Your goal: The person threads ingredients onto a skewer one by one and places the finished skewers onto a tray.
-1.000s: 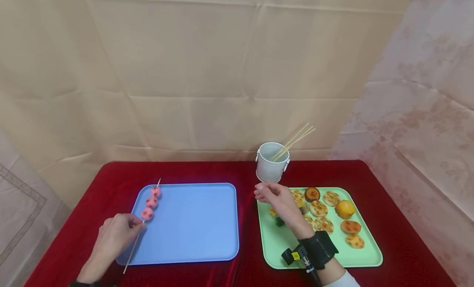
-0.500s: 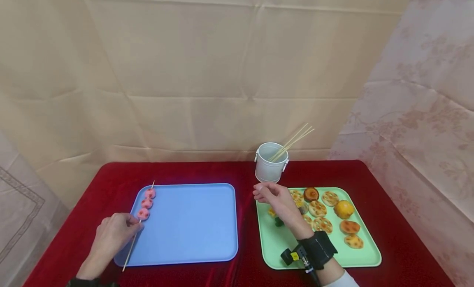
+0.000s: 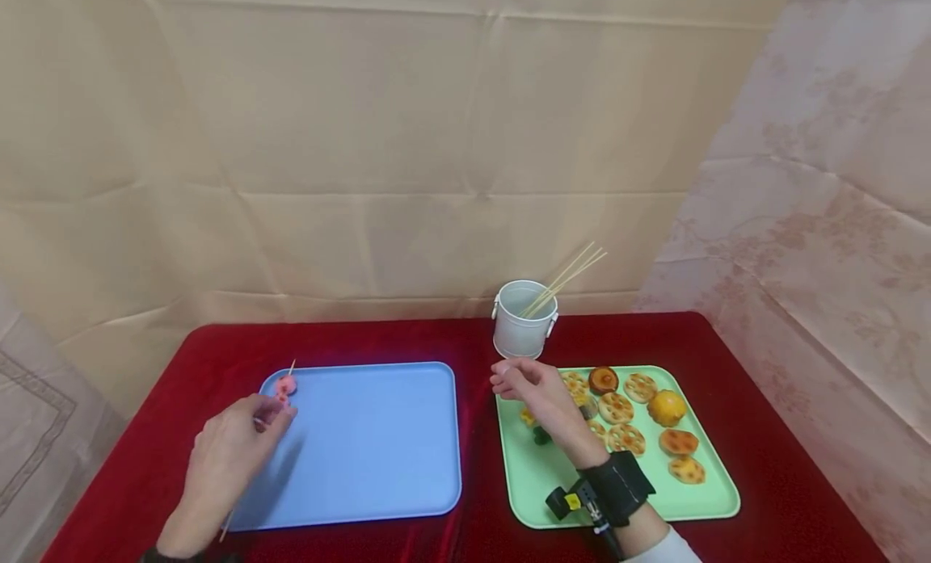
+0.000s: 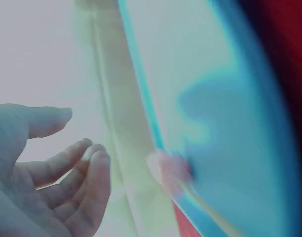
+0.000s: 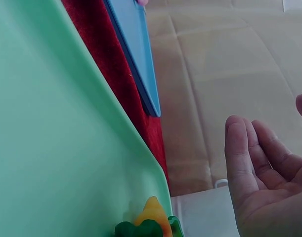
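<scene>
A skewer with pink round pieces (image 3: 287,384) lies along the left side of the blue tray (image 3: 378,442), its lower end poking out past the front edge. Over it hovers my left hand (image 3: 225,458), hiding much of the stick. In the left wrist view that hand (image 4: 57,173) holds nothing; thumb and fingers are apart, and the blurred skewer (image 4: 170,170) lies beyond them. My right hand (image 3: 541,401) is loosely bent above the left part of the green tray (image 3: 538,490), near the white bucket (image 3: 520,333). The right wrist view shows its fingers (image 5: 238,148) holding nothing.
Toy food fills much of the green tray: browned round slices (image 3: 616,407), a mushroom-like piece (image 3: 604,379), a yellow ball (image 3: 667,407) and oval orange pieces (image 3: 678,442). Several thin sticks (image 3: 563,282) lean in the bucket. Red cloth (image 3: 476,466) shows between the trays.
My left hand has let go of the skewer and lifted above it. The skewer has shifted slightly left onto the tray's edge. The right hand holds its pose; the whole view drifts a little.
</scene>
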`<state>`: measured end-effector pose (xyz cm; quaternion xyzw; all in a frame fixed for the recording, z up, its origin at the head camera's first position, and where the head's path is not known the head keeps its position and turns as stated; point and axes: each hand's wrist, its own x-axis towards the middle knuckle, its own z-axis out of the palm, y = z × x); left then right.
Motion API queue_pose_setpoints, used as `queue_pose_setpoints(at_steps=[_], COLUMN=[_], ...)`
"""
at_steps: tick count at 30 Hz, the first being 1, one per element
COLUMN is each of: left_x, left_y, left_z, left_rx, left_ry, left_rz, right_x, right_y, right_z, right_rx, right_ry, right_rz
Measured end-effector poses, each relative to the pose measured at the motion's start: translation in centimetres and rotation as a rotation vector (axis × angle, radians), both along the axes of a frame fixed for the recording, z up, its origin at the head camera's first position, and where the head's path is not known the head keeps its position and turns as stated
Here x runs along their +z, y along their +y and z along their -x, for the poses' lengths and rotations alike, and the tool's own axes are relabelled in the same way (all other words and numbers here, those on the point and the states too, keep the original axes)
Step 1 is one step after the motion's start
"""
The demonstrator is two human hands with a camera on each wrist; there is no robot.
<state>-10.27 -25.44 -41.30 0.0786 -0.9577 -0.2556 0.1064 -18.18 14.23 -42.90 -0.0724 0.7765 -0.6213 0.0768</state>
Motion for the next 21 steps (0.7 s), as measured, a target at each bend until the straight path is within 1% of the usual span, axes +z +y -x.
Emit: queue_pose_setpoints(at_steps=[2,5,9,11,14,17,21], left_x=[0.4,0.9,1.1,0.9,0.6,0.2,-0.5], left_y=[1.5,3.9,7.2,8.8,10.8,12.2,13.2], left_z=[0.4,1.1,2.2,2.7,3.2,3.6,3.9], left_rx=[-0.024,-0.050,-0.100,-0.127,-0.162,-0.190,-0.220], left_ry=[0.086,0.156,0.150,0.143,0.151,0.164,0.181], left_rz=[0.009,-0.009,-0.069,-0.100,-0.141,-0.190,-0.248], right_x=[0.0,-0.1,-0.3,-0.3,-0.3,-0.1,0.6], right_y=[0.0,0.0,0.1,0.1,0.2,0.5,1.4], right_z=[0.0,0.0,0.0,0.0,0.1,0.4,0.7], right_rx=[0.000,-0.001,-0.007,-0.011,-0.022,-0.044,-0.072], right_ry=[0.009,0.023,0.032,0.034,0.043,0.060,0.070], right_rz=[-0.005,-0.018,-0.037,-0.046,-0.061,-0.077,-0.083])
